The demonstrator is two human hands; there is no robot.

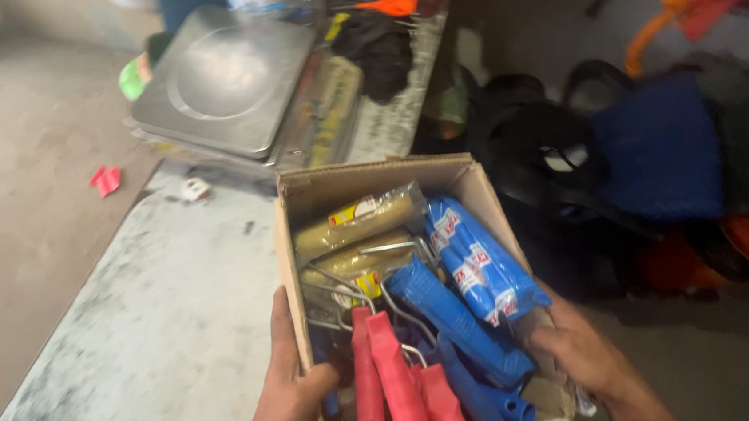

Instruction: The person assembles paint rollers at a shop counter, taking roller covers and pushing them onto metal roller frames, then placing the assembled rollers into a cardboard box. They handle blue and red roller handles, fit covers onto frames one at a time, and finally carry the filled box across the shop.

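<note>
An open cardboard box [363,181] sits on the edge of a worn grey counter [170,325]. It is packed with paint rollers: tan wrapped rollers [359,220] at the back left, blue wrapped rollers [476,260] at the right, red handles [395,380] and blue handles [459,328] toward me. My left hand [289,395] grips the box's left wall, thumb along the outside. My right hand [586,354] holds the box's right near corner.
A metal weighing scale [226,80] stands at the back of the counter beside a long wrapped roller [331,107] and a black cloth [377,50]. A red scrap [106,179] lies on the floor at left. Black hoses and a blue seat [659,148] crowd the right.
</note>
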